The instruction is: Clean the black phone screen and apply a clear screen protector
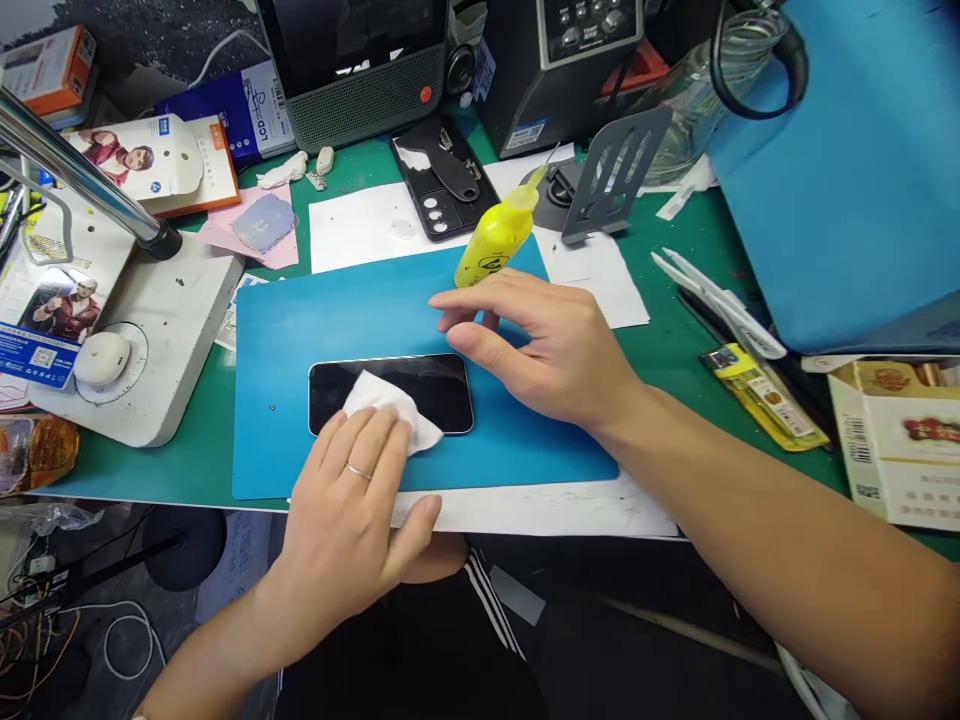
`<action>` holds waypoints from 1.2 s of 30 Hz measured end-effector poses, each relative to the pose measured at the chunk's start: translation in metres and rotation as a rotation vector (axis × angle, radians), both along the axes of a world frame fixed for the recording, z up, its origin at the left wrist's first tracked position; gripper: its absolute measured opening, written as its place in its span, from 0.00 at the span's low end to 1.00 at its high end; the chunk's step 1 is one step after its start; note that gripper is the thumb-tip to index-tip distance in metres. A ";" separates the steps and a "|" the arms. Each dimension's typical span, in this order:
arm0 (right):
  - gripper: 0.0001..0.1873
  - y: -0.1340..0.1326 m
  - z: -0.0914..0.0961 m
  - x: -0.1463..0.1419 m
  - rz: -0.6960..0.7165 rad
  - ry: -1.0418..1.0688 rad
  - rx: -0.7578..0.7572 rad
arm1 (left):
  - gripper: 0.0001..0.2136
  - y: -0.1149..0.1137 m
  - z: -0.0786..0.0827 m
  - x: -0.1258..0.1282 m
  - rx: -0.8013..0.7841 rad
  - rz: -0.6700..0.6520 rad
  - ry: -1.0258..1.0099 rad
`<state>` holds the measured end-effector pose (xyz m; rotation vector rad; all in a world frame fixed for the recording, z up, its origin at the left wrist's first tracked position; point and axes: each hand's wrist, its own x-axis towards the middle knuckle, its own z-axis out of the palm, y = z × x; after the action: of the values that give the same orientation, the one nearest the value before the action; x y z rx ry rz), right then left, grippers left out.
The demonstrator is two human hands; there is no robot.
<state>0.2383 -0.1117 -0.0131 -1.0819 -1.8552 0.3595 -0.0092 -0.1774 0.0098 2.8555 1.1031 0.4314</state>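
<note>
A smartphone [446, 390] with a black screen lies flat on the blue mat [292, 318]. My left hand [349, 500], a ring on one finger, presses a folded white wipe [386, 398] onto the left half of that screen. Right of the phone and above the mat hovers my right hand [540, 345], its thumb and fingers apart with nothing visible between them. Just beyond its knuckles is a yellow squeeze bottle [495, 238] with a thin needle tip, leaning to the right in the view. My right hand hides the bottle's lower end, so I cannot tell whether they touch.
Behind the mat lie a black phone back [435, 180] and a grey phone stand [611, 180]. White tweezers [724, 300] and a yellow-packaged tool [765, 395] are at right. A white lamp base [169, 350] stands left, and a glass jar [694, 110] back right.
</note>
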 end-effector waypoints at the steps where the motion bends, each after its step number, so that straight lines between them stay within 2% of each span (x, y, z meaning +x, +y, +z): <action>1: 0.11 0.000 0.000 0.000 0.000 0.000 -0.001 | 0.21 0.005 0.000 0.000 0.009 0.014 0.014; 5: 0.11 0.000 -0.003 0.000 -0.014 -0.002 -0.029 | 0.18 0.023 0.002 -0.007 0.033 0.029 0.036; 9: 0.11 0.001 -0.006 -0.001 -0.017 0.050 0.012 | 0.16 0.032 0.002 -0.012 0.013 0.066 0.021; 13: 0.12 0.002 -0.008 -0.001 -0.015 0.037 0.010 | 0.18 0.028 -0.002 -0.009 -0.033 -0.001 0.018; 18: 0.14 0.000 -0.003 0.003 -0.029 0.003 -0.087 | 0.18 0.014 0.000 -0.015 -0.047 -0.043 0.022; 22: 0.13 -0.001 0.001 0.005 -0.019 -0.025 -0.136 | 0.18 0.014 0.004 -0.019 -0.025 0.014 0.071; 30: 0.15 0.000 0.002 0.005 -0.037 -0.037 -0.159 | 0.20 0.014 0.002 -0.008 0.027 0.082 0.101; 36: 0.15 0.001 0.000 0.004 -0.046 -0.040 -0.151 | 0.22 0.035 0.004 -0.005 -0.032 0.156 0.131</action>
<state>0.2426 -0.1105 -0.0128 -1.2403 -1.8580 0.4604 -0.0143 -0.1427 0.0134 2.8157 1.3476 0.2328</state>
